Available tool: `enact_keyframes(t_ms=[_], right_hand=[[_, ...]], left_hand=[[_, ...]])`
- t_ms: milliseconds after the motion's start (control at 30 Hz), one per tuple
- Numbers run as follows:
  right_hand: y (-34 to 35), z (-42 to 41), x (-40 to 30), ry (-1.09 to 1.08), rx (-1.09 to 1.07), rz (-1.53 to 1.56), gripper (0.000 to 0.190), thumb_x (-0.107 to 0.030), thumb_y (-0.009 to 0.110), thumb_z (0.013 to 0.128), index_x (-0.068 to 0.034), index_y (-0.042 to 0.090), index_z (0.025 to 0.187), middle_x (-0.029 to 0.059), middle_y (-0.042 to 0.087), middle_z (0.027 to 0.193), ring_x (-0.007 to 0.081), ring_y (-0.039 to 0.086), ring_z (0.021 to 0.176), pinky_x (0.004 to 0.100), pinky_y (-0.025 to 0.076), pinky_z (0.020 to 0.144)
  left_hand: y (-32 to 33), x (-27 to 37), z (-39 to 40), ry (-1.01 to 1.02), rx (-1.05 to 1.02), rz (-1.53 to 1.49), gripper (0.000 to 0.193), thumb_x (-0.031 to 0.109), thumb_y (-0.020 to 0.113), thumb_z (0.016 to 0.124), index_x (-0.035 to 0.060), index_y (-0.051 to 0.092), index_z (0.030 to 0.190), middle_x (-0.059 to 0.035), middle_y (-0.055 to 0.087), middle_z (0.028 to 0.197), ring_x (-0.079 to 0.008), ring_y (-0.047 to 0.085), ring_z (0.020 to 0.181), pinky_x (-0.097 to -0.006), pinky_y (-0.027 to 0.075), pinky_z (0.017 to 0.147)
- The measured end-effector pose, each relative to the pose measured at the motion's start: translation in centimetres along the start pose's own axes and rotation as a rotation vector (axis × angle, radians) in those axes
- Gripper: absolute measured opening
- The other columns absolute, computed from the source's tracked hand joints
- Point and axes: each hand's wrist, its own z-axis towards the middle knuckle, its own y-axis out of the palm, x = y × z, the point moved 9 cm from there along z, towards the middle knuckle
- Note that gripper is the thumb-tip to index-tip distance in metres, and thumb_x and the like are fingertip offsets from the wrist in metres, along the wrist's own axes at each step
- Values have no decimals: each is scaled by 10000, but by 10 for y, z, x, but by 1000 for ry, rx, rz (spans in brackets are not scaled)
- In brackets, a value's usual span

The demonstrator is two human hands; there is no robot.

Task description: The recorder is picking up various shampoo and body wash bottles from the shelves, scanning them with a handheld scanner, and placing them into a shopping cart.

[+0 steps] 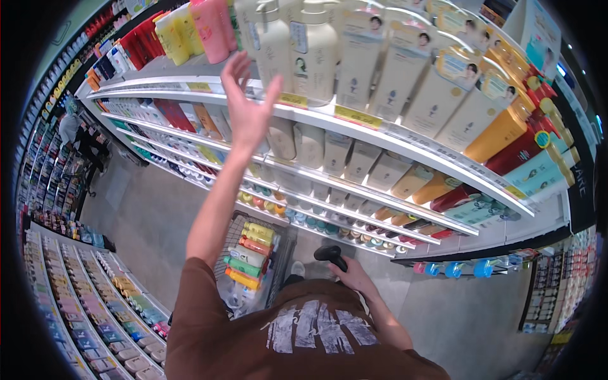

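Observation:
My left hand (248, 107) is raised at the upper shelf's front edge, its thumb and fingers apart and nothing held. Right behind it stand cream pump bottles (313, 66), and a pink bottle (210, 35) is a little to the left. Yellow price tags (358, 116) line the white shelf edge (408, 140). Low by my waist, my right hand (354, 275) grips a black handheld barcode scanner (330, 256) by its handle. Several coloured bottles (251, 254) lie in a row in a wire shopping cart (232, 228) below my left arm.
Lower shelves (332, 152) hold more bottles and tubes beneath the top one. At the far left a person (78, 130) stands in the aisle beside another stocked rack. Shelves of packages (109, 327) curve along the lower left. Blue-capped items (453, 270) hang out at the right end.

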Motion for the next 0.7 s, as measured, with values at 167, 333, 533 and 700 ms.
enact_keyframes(t_ms=[167, 333, 533, 700], right_hand=[[-40, -19, 16, -18, 107, 88, 407, -376, 714, 967, 17, 689, 1068, 60, 656, 786, 135, 573, 718, 340, 482, 663], [-65, -33, 46, 65, 193, 186, 409, -390, 718, 962, 14, 697, 1024, 45, 640, 753, 137, 564, 707, 339, 475, 658], [-72, -32, 53, 39, 190, 82, 429, -420, 712, 962, 9, 693, 988, 38, 636, 741, 128, 578, 694, 330, 478, 632], [-70, -19, 57, -22, 172, 72, 445, -418, 727, 948, 24, 676, 959, 111, 680, 721, 213, 665, 647, 372, 504, 623]], left_hand=[[22, -74, 56, -304, -186, -82, 741, 268, 849, 881, -1, 441, 1438, -117, 584, 1379, -202, 565, 1252, -336, 423, 1095], [34, -81, 57, -321, -349, -176, 605, 252, 823, 912, -3, 518, 1367, -104, 655, 1273, -172, 607, 1178, -307, 447, 1040], [0, -50, 58, -219, -12, -380, 523, 270, 746, 974, 3, 522, 1364, -100, 640, 1304, -198, 617, 1193, -350, 473, 1043], [-10, 16, 9, -557, 29, -1111, 702, 393, 677, 965, -26, 419, 1466, -138, 588, 1282, -287, 596, 1189, -493, 476, 1039]])
